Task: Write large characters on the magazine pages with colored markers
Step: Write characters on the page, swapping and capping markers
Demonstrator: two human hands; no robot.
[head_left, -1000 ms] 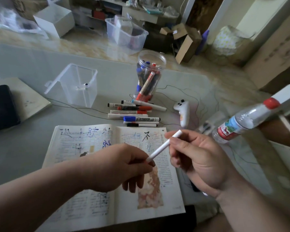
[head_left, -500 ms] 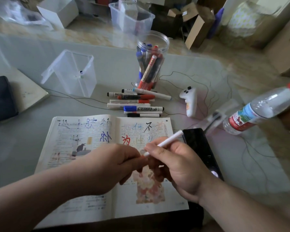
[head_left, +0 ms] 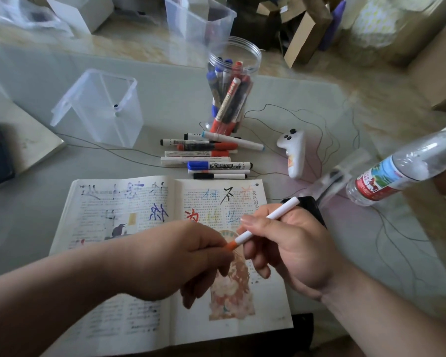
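A: What does the right hand hold?

B: The right hand (head_left: 291, 251) is curled round the white barrel of a marker (head_left: 265, 222), thumb laid on top. The barrel's back end sticks out beyond the knuckles, pointing away from the person.

A: And the left?

B: The left hand (head_left: 180, 261) pinches the marker's orange end between thumb and fingertips, with the other fingers curled under. The two hands nearly meet at that end.

A: Where is the magazine?

B: The magazine (head_left: 119, 202) lies open on the counter (head_left: 36, 191), directly beneath both hands. Large characters in blue, black and red show on the pages just beyond the hands. A reddish picture shows under the left fingers.

A: What lies past the hands?

B: Just beyond the magazine's far edge a row of pens (head_left: 206, 161) lies flat. Behind them stands a clear jar (head_left: 232, 81) with more inside. Beyond the left hand is a clear box (head_left: 101, 106). A black device (head_left: 312, 207) shows from under the far side of the right hand. Further off to its right are a white controller (head_left: 294, 153) and a slanted bottle (head_left: 402, 171) with a red label.
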